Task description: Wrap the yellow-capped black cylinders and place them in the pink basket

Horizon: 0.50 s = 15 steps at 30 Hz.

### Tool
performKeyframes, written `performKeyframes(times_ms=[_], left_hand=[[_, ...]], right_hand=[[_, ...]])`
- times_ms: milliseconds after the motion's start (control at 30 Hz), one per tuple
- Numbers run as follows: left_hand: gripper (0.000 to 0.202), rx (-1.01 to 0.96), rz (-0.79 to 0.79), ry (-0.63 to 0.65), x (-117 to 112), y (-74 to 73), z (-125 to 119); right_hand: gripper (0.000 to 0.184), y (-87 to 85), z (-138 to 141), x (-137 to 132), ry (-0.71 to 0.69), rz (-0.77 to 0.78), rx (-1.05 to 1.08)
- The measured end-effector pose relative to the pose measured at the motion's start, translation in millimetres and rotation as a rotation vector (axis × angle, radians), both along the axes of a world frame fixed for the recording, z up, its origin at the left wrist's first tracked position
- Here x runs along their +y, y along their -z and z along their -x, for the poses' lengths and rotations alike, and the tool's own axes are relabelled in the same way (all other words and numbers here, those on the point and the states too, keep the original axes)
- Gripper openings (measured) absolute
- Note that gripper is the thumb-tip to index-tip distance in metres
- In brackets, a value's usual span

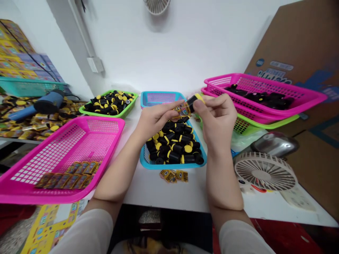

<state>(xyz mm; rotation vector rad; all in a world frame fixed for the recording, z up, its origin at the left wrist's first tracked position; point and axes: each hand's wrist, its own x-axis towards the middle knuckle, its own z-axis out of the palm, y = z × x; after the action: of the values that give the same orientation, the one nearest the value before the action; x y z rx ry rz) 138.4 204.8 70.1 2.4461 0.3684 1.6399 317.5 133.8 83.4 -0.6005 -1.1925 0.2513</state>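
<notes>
Above the blue basket [143,160], my right hand [218,121] pinches a small black cylinder [191,103] with a yellow cap, held at a tilt. My left hand [155,120] grips a shiny printed plastic sleeve [182,110] between thumb and fingers. The sleeve meets the lower left end of the cylinder; how far it goes over it I cannot tell. Many similar black cylinders [174,157] with yellow caps fill the blue basket below. Several flat printed sleeves [173,175] lie on the white table in front of it.
At left, a pink basket [106,123] holds rows of wrapped cylinders; behind it are a green basket [135,100] of capped cylinders and a blue hair dryer [49,102]. Stacked pink baskets [299,88], a small fan [265,173] and a cardboard box [286,46] stand at right.
</notes>
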Motion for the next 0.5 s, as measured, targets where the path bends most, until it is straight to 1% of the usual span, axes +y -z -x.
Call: performKeyframes(times_ms=[67, 133, 200, 267, 367, 433, 500], left_hand=[[0.052, -0.023, 0.139, 0.103, 2.8, 0.0, -0.7], [0.051, -0.062, 0.261, 0.238, 5.9, 0.7, -1.1], [0.052, -0.109, 0.329, 0.324, 7.8, 1.7, -0.7], [0.054, -0.13, 0.386, 0.322, 7.9, 2.3, -0.1], [0.053, -0.082, 0.46, 0.306, 6.1, 2.4, -0.1], [0.047, -0.073, 0.461, 0.31, 4.7, 1.9, -0.1], [0.046, -0.103, 0.418, 0.306, 1.2, 0.4, 1.5]], right_hand=[[0.044, 2.2, 0.0, 2.3, 0.0, -0.045, -0.088], [0.046, 3.3, -1.2, 3.9, -0.028, -0.052, -0.171], [0.046, 3.7, -3.3, 4.4, -0.046, -0.058, -0.227], [0.043, 4.2, -5.0, 3.9, -0.059, -0.081, -0.259], [0.038, 5.2, -5.8, 3.1, -0.083, -0.109, -0.285], [0.036, 5.9, -6.5, 4.4, -0.097, -0.102, -0.284], [0.037, 6.0, -8.6, 6.7, -0.124, -0.063, -0.274]])
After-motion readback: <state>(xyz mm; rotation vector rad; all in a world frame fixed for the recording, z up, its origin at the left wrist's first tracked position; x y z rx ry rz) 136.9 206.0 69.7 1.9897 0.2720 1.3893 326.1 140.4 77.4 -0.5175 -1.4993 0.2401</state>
